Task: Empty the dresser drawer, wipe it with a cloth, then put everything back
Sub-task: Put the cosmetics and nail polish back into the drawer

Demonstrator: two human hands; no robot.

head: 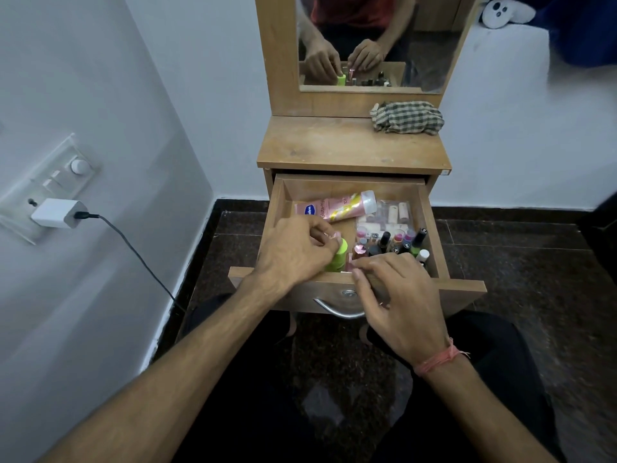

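Observation:
The wooden dresser drawer (pixel 430 222) stands pulled open. Inside lie a pink lotion tube (pixel 337 207), a clear packet of small items (pixel 389 213) and several nail polish bottles (pixel 397 243) standing at the right. My left hand (pixel 293 248) grips a lime green bottle (pixel 338 257) near the drawer's front left. My right hand (pixel 397 292) pinches a small pink item (pixel 352 262) just beside the green bottle, over the drawer's front edge. A checked cloth (pixel 407 117) lies bunched on the dresser top (pixel 334 145).
A mirror (pixel 427 45) rises behind the dresser top and reflects both hands. On the left wall a white charger (pixel 58 213) sits plugged in, its cable trailing to the dark floor (pixel 517 262). A white soft toy (pixel 500 11) lies at the upper right.

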